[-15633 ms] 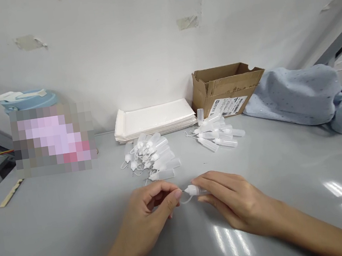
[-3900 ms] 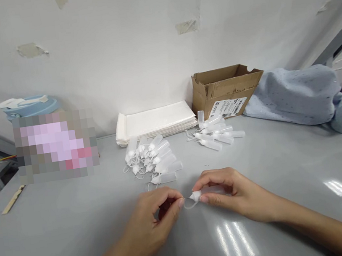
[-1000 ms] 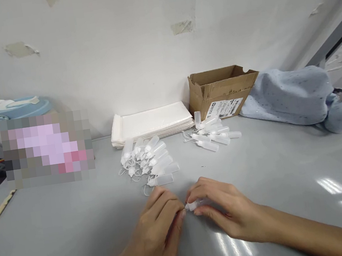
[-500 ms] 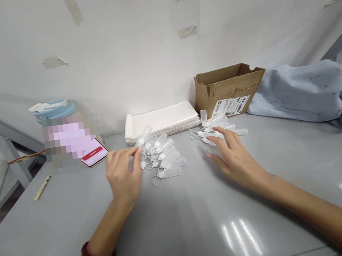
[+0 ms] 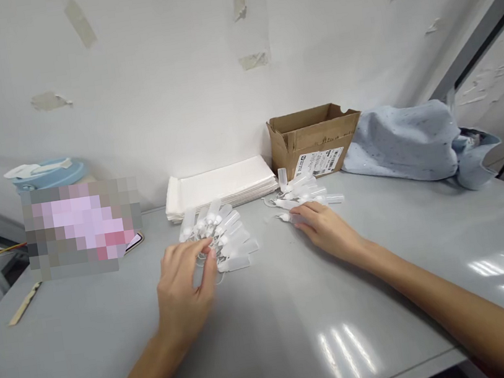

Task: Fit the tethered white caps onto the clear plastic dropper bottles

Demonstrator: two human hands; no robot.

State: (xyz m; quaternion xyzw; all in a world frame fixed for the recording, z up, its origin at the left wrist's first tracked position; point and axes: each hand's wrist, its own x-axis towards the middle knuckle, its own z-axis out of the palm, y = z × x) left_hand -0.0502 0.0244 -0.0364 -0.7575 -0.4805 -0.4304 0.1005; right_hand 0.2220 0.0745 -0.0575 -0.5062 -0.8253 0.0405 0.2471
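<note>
Two heaps of small translucent plastic bottles with white caps lie on the grey table [image 5: 385, 270]. My left hand [image 5: 185, 289] hovers at the near left side of the left heap [image 5: 224, 237]. Its fingers are loosely curved and apart, with nothing in them. My right hand [image 5: 325, 227] reaches to the near edge of the right heap [image 5: 303, 191]. Its fingertips are closed round one small bottle [image 5: 285, 217] that lies there on the table.
A stack of white flat bags [image 5: 218, 184] lies against the wall behind the heaps. An open cardboard box [image 5: 313, 136] stands to its right, beside a light blue cloth [image 5: 399, 140]. At the left are a blue-lidded container [image 5: 46, 171], a phone corner [image 5: 133, 239] and a wooden stick [image 5: 22, 304].
My left hand has let go of the capped bottle on the left heap and drawn back towards me. My right hand has moved left and closed on a bottle of the right heap.
</note>
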